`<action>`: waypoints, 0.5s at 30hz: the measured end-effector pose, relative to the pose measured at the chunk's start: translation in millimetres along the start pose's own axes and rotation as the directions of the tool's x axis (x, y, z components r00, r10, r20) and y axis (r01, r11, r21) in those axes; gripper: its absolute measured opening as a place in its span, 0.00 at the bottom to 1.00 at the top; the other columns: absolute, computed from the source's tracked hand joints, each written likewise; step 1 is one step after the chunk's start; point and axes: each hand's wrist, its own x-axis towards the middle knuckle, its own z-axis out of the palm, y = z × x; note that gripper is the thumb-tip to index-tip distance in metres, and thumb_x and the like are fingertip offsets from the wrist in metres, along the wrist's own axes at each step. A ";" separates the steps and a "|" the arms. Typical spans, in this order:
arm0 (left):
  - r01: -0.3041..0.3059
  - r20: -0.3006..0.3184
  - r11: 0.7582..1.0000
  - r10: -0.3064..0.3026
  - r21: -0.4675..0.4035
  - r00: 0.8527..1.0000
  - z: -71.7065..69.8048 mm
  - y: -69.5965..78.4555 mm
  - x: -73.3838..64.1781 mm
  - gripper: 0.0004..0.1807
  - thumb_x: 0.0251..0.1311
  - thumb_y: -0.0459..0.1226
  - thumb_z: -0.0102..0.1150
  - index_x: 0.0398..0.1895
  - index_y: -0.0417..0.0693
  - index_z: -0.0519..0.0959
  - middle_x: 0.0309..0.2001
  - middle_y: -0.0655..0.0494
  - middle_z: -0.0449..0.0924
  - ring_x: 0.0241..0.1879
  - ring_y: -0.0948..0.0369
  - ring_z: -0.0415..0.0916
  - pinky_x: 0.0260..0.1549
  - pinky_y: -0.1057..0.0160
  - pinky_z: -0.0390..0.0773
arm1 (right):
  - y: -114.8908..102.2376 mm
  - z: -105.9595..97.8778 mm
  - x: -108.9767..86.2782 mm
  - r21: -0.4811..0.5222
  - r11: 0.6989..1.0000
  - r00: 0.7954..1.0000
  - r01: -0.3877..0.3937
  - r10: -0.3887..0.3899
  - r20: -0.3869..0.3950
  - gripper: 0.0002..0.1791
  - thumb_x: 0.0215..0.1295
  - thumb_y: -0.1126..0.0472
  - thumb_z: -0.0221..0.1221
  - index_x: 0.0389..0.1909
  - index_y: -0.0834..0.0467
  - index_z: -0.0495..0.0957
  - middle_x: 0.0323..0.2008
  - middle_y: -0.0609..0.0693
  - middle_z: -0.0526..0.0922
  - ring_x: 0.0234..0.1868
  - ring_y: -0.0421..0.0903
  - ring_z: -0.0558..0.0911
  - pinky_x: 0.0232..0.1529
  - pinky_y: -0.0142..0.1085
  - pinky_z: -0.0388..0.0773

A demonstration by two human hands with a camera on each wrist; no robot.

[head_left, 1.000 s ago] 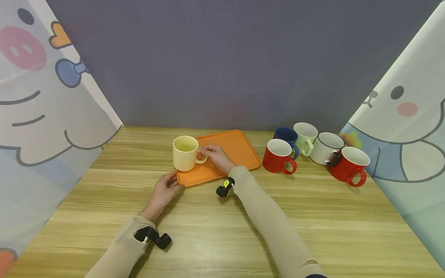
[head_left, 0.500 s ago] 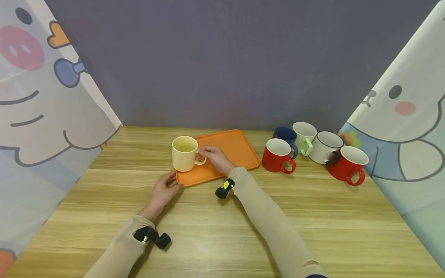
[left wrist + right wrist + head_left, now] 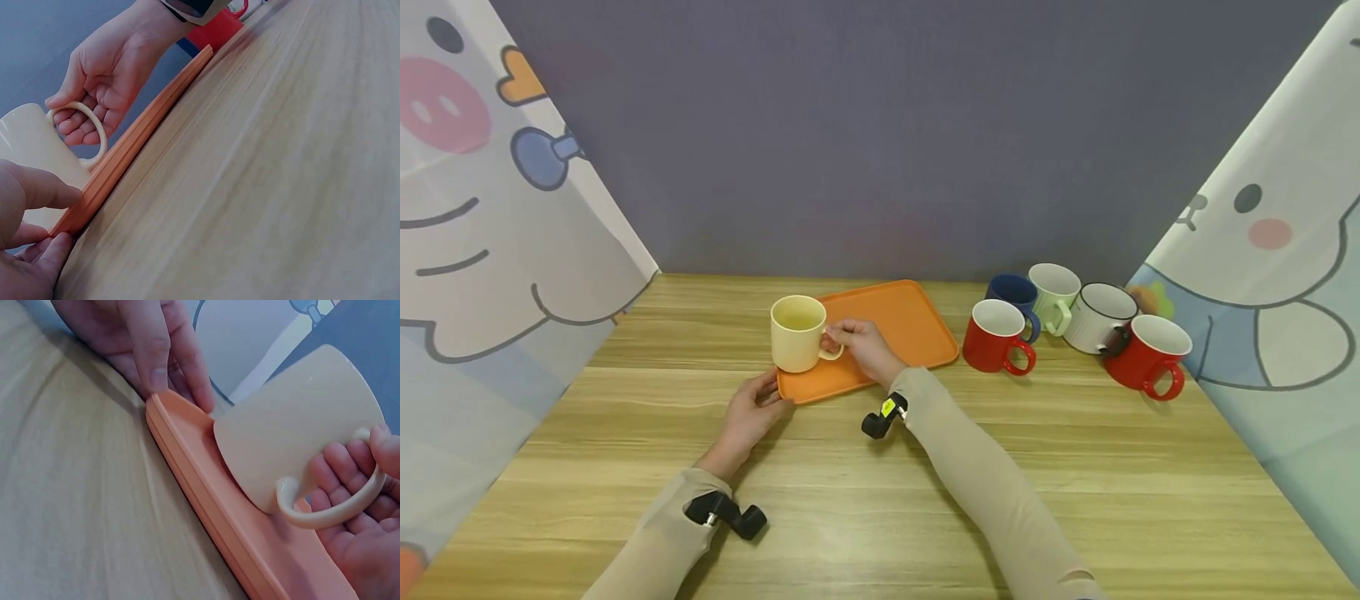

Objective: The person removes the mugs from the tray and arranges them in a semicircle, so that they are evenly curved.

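Observation:
A pale yellow mug (image 3: 794,340) stands upright at the left end of an orange tray (image 3: 901,312). My right hand (image 3: 867,348) grips the mug's handle, with the fingers through the loop and the thumb on top, as the right wrist view shows. At the tray's near left corner, my left hand (image 3: 751,421) pinches the rim between thumb and fingers. In the left wrist view the tray's edge (image 3: 147,128) lies flat along the table. The mug's base is partly hidden by the tray rim there.
To the right of the tray, a red mug (image 3: 989,340), a dark blue mug (image 3: 1011,289), a light green mug (image 3: 1051,287), a white mug with a black handle (image 3: 1092,321) and another red mug (image 3: 1138,354) stand close together on the wooden table (image 3: 850,500). A grey wall (image 3: 880,142) rises behind.
The right hand and the mug's handle have shifted very slightly toward the person. The left hand keeps its hold on the tray corner. The head view has drifted a little.

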 end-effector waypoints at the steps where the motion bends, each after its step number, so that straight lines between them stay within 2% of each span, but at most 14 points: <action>1: -0.001 0.002 1.000 0.001 0.001 1.000 -0.1 0.3 -0.3 0.34 0.52 0.23 0.58 0.64 0.28 0.58 0.56 0.32 0.62 0.56 0.43 0.67 0.45 0.74 0.74 | -0.4 0.2 -1.0 -0.002 1.000 1.000 -0.001 0.001 -0.009 0.07 0.63 0.70 0.53 0.28 0.71 0.75 0.22 0.49 0.80 0.27 0.42 0.78 0.36 0.31 0.75; 15: -0.003 0.001 1.000 0.003 0.009 1.000 -1.0 0.0 -0.4 0.34 0.52 0.23 0.57 0.63 0.28 0.59 0.55 0.33 0.64 0.55 0.44 0.67 0.42 0.78 0.74 | -15.7 -10.4 -17.3 -0.009 1.000 0.998 -0.005 0.004 -0.066 0.07 0.63 0.69 0.54 0.28 0.67 0.77 0.23 0.48 0.81 0.28 0.40 0.79 0.33 0.32 0.75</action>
